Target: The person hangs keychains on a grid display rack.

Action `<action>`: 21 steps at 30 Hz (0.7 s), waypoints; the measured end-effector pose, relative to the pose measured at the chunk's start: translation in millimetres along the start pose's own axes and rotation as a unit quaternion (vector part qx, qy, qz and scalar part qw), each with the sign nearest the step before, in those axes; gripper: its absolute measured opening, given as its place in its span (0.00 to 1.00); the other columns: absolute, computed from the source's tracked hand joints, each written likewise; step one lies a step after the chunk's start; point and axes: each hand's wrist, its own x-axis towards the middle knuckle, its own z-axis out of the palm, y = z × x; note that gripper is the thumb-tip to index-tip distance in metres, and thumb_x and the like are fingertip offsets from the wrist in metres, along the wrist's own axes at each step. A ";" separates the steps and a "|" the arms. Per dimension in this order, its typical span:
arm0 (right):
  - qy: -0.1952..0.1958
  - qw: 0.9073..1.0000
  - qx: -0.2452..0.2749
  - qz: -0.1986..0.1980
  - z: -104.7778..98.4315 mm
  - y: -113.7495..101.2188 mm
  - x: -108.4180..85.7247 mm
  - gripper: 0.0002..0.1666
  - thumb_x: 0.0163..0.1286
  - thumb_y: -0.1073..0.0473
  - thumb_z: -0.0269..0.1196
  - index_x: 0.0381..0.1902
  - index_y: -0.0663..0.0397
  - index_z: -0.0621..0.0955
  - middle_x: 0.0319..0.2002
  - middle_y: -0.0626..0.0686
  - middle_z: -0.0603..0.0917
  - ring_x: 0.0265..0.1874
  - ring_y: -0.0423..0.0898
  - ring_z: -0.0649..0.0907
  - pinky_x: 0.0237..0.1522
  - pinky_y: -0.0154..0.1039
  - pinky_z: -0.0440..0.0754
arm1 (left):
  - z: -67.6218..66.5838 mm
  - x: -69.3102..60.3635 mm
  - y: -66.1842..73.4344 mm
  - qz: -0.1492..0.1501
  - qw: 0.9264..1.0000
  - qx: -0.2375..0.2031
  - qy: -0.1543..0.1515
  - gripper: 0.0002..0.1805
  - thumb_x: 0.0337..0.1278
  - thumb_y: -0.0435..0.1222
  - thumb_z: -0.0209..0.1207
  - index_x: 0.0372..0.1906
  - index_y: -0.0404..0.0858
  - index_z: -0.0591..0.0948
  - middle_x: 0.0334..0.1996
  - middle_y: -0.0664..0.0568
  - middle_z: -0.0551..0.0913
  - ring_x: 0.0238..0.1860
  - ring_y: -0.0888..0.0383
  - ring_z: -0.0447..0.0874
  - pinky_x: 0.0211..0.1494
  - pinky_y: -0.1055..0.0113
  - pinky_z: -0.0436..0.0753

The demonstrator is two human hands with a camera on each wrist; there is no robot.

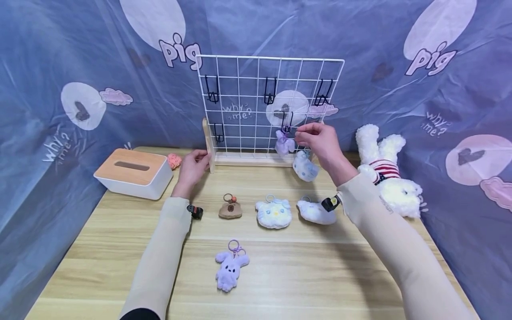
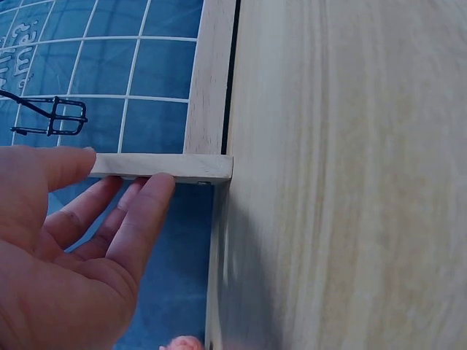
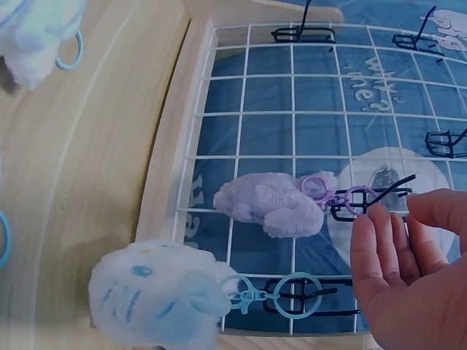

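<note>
Display rack, wire grid (image 1: 270, 58) on wooden feet, standing along the tabletop's (image 1: 304, 275) far edge. Left hand (image 1: 193, 169): thumb and fingers pinch the rack's left wooden upright (image 1: 207, 138), apparently to steady it. Right hand (image 1: 318, 140): fingers loosely bent beside a black hook (image 3: 394, 187), seemingly let go of everything. Purple plush charm (image 1: 285, 144): on the rack, ring over that hook, so it hangs clear of the tabletop. Blue-and-white plush charm (image 1: 306, 166): hung likewise, nearer the rack's right end. Brown charm (image 1: 230, 211), white cat-faced charm (image 1: 274, 215), white charm (image 1: 316, 213): a row across mid-tabletop, rings toward the far edge, presumably for easy pickup. Purple rabbit charm (image 1: 227, 273): alone, nearer the near edge. Slotted-lid box (image 1: 132, 189): far left corner.
</note>
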 end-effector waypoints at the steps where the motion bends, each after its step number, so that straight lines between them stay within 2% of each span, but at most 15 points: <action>1: -0.001 1.000 0.006 0.000 -0.6 0.6 -2.2 0.18 0.82 0.59 0.70 0.62 0.65 0.85 0.40 0.42 0.88 0.44 0.42 0.93 0.56 0.32 0.96 | 0.2 0.0 -0.5 0.000 1.000 0.001 -0.001 0.21 0.86 0.39 0.61 0.69 0.29 0.83 0.59 0.33 0.85 0.58 0.39 0.91 0.61 0.65 0.97; 4: 0.001 1.000 0.026 -0.004 -0.5 2.1 -8.4 0.19 0.82 0.60 0.70 0.63 0.67 0.85 0.38 0.40 0.89 0.40 0.38 0.93 0.50 0.27 0.95 | 0.5 0.3 -1.8 0.005 1.000 0.004 -0.001 0.20 0.86 0.38 0.60 0.69 0.29 0.83 0.58 0.33 0.85 0.57 0.41 0.90 0.61 0.64 0.97; 8: 0.003 0.998 0.063 -0.019 2.4 1.6 -16.8 0.16 0.80 0.63 0.70 0.59 0.68 0.85 0.34 0.37 0.90 0.36 0.37 0.92 0.47 0.28 0.95 | -0.3 2.1 -2.8 0.017 1.000 0.005 -0.003 0.19 0.86 0.36 0.60 0.68 0.28 0.83 0.58 0.33 0.86 0.56 0.41 0.91 0.63 0.57 0.97; 10: 0.003 0.997 0.073 -0.029 4.1 0.6 -21.4 0.13 0.80 0.63 0.70 0.57 0.65 0.85 0.33 0.38 0.90 0.35 0.36 0.91 0.46 0.27 0.95 | -1.1 2.5 -3.1 0.020 1.000 0.009 -0.011 0.20 0.86 0.36 0.60 0.69 0.28 0.82 0.59 0.32 0.86 0.55 0.40 0.91 0.62 0.58 0.97; 13: 0.002 0.997 0.070 -0.045 7.4 -1.4 -28.4 0.12 0.80 0.62 0.71 0.55 0.65 0.87 0.36 0.40 0.91 0.36 0.36 0.91 0.46 0.27 0.95 | -4.2 -0.4 -2.5 0.016 1.000 0.018 -0.020 0.21 0.86 0.37 0.59 0.71 0.28 0.81 0.61 0.32 0.86 0.55 0.42 0.91 0.60 0.64 0.97; 17: -0.007 0.995 0.070 -0.065 13.0 -5.5 -36.9 0.18 0.79 0.63 0.71 0.59 0.72 0.85 0.39 0.43 0.91 0.37 0.37 0.91 0.46 0.29 0.95 | -6.8 -2.9 -1.6 0.008 0.999 0.006 -0.030 0.23 0.87 0.36 0.58 0.74 0.28 0.78 0.64 0.31 0.84 0.58 0.42 0.89 0.60 0.66 0.97; 21: -0.025 0.994 0.080 -0.076 19.4 -8.7 -45.8 0.20 0.79 0.65 0.70 0.60 0.76 0.84 0.38 0.41 0.91 0.37 0.36 0.91 0.45 0.29 0.96 | -5.8 -1.5 -0.7 0.006 0.999 -0.013 -0.039 0.24 0.87 0.35 0.58 0.77 0.28 0.76 0.67 0.30 0.82 0.61 0.40 0.87 0.64 0.59 0.97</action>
